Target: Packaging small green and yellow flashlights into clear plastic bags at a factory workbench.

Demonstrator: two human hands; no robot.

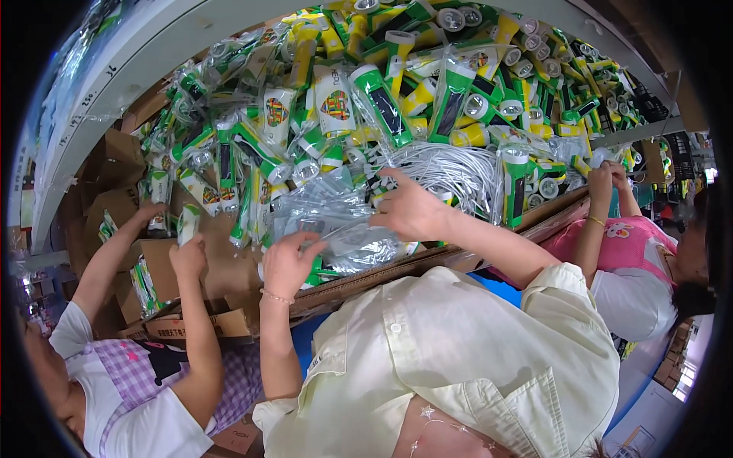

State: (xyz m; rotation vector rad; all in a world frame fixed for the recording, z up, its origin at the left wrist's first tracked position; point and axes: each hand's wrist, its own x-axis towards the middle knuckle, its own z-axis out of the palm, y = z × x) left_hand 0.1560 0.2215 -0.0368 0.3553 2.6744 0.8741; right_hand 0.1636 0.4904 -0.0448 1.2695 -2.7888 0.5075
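Pale yellow shirt [458,351], both hands, left [289,263], right [408,210], closed on clear plastic bags [336,221], bagged flashlights [382,99] behind

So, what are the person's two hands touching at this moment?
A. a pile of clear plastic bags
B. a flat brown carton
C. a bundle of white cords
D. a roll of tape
A: the left hand and the right hand both grip the crumpled clear plastic bags; the white cords lie just behind them.
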